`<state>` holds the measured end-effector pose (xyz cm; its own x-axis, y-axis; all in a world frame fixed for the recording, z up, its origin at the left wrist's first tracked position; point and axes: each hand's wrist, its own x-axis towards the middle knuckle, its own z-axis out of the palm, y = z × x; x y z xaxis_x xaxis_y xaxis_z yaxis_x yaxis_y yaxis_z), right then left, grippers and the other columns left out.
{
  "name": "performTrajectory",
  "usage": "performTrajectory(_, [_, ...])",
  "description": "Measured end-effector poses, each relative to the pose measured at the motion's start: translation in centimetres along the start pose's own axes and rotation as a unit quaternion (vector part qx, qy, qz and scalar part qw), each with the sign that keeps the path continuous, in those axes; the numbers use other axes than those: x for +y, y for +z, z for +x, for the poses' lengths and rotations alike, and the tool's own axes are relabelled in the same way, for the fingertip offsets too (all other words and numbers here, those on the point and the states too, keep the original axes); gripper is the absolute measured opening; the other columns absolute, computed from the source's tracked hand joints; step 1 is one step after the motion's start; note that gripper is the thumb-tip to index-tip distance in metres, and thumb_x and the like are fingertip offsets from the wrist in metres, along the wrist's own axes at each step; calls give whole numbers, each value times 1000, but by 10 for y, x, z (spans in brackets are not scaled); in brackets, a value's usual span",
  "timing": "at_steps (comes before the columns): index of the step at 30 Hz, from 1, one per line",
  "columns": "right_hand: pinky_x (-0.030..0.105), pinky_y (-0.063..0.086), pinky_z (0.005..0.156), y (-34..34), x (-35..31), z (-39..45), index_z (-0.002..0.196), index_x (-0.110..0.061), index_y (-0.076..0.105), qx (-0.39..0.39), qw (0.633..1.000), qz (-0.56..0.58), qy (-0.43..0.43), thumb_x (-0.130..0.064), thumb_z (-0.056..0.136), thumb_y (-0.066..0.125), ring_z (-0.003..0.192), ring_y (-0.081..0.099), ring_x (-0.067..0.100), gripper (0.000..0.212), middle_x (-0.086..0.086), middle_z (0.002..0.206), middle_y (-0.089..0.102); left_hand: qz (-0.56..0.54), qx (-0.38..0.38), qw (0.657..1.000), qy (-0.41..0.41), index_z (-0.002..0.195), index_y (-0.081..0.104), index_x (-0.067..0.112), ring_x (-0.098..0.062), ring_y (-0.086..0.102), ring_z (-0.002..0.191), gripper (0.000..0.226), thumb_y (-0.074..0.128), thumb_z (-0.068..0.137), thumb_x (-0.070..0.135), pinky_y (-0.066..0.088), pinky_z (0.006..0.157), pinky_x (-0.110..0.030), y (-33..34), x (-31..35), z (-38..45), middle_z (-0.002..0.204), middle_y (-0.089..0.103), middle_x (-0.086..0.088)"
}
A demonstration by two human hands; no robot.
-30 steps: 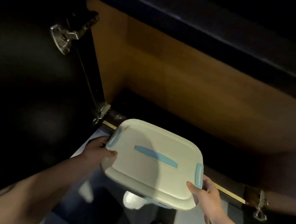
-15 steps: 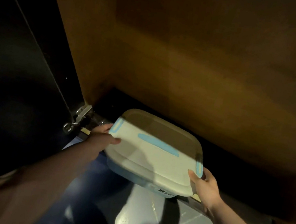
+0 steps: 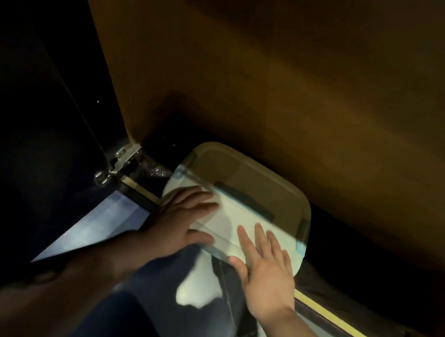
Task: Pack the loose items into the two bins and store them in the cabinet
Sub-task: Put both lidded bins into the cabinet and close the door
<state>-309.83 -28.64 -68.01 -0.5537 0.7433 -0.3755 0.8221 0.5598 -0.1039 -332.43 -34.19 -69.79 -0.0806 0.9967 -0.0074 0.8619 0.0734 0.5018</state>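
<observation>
The bin sits on the cabinet floor at its front left corner. Both hands lie flat, fingers spread, on its lid: left at 8 o'clock, right at 5.

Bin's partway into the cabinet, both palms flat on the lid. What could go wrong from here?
1. The bin overhangs the cabinet floor's front edge; a push that stops short may leave it tipping out.
2. The left hand and right hand lie flat on the lid, gripping nothing, so palms may slip.
3. The bin's left corner sits near the hinge and may snag.
</observation>
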Motion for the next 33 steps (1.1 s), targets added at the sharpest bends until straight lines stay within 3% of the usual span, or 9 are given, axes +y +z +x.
performTrajectory(3, [43, 0, 119, -3, -3, 12, 149, -47, -5, -14, 1000, 12, 7, -62, 95, 12, 149, -10, 20, 59, -8, 162, -8, 26, -9, 1000, 1, 141, 43, 27, -14, 22, 142, 67, 58, 82, 57, 14, 115, -31, 0, -5, 11, 151, 32, 8])
performTrajectory(8, [42, 13, 120, -27, -9, 9, 152, -40, 7, -50, 997, 45, 34, -53, 99, 27, 149, 1, 22, 57, -4, 163, 3, 21, -66, 994, -84, 144, 36, 24, -15, 13, 144, 63, 55, 89, 47, 12, 115, -27, -11, 18, 10, 156, 22, 7])
performTrajectory(11, [41, 17, 117, -56, -22, -25, 151, -40, 9, -62, 995, 53, 49, -47, 99, 37, 148, 10, 23, 59, -3, 162, 10, -40, -79, 985, -146, 141, 42, 21, -17, 21, 142, 55, 55, 91, 41, 18, 114, -28, -35, 38, -26, 153, 29, 3])
performTrajectory(15, [38, 23, 113, -126, -39, -91, 152, -35, 13, -79, 996, 24, 30, -33, 95, 46, 142, 23, 26, 66, 2, 158, 21, -22, -77, 983, -163, 134, 51, 21, -22, 37, 132, 41, 46, 96, 36, 27, 108, -30, -109, 82, -85, 146, 40, 1])
performTrajectory(19, [35, 31, 105, -217, -59, -167, 148, -30, 26, -72, 996, 22, 42, -31, 92, 50, 131, 33, 25, 61, 1, 147, 35, -13, -98, 985, -144, 129, 55, 22, -19, 45, 125, 37, 47, 94, 30, 28, 103, -27, -199, 145, -123, 137, 51, 0])
performTrajectory(25, [36, 28, 112, -339, -74, -270, 147, -33, 28, 3, 991, 95, 90, -32, 93, 49, 139, 26, 21, 58, -3, 154, 25, -34, -64, 995, -71, 116, 61, 34, -12, 49, 115, 27, 49, 92, 34, 41, 95, -27, -322, 259, -135, 126, 56, 13])
performTrajectory(30, [35, 28, 113, -407, -47, -346, 149, -29, 29, 90, 975, 125, 160, -32, 95, 48, 141, 24, 21, 57, -2, 157, 21, -102, -40, 993, -34, 120, 61, 26, -12, 50, 117, 29, 52, 92, 25, 34, 101, -23, -372, 355, -127, 125, 58, 7])
performTrajectory(33, [33, 29, 112, -434, -22, -387, 147, -28, 34, 149, 963, 126, 185, -30, 95, 49, 140, 27, 19, 54, -2, 156, 26, -123, -46, 991, 18, 121, 61, 26, -13, 49, 118, 29, 52, 93, 24, 33, 105, -27, -382, 415, -117, 126, 56, 8])
